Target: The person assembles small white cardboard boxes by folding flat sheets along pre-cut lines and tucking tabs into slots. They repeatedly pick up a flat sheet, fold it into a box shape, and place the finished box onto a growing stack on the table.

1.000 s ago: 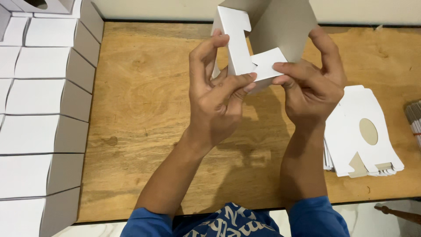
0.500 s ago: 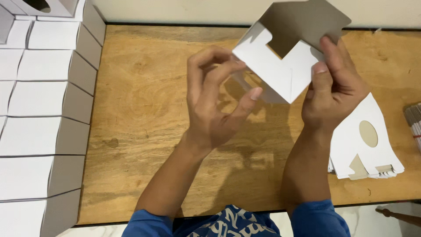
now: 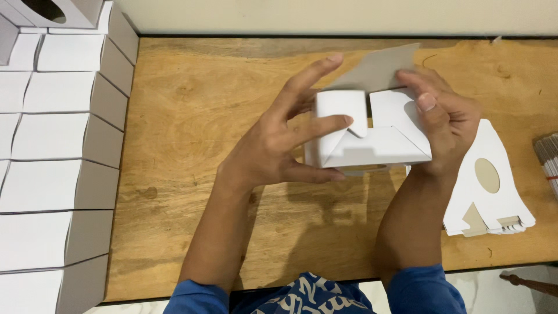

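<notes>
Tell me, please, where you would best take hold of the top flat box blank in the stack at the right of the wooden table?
Probably by the narrow upper end of the top flat box blank, coming from the right: that tip lies bare, while the right hand and forearm cover its left edge, and its notched tabs sit at the bottom.

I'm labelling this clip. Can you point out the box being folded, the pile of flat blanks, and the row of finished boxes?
box being folded [image 3: 378, 148], head view, white bottom flap.
pile of flat blanks [image 3: 494, 197], head view, top sheet.
row of finished boxes [image 3: 46, 136], head view, white top face.
</notes>
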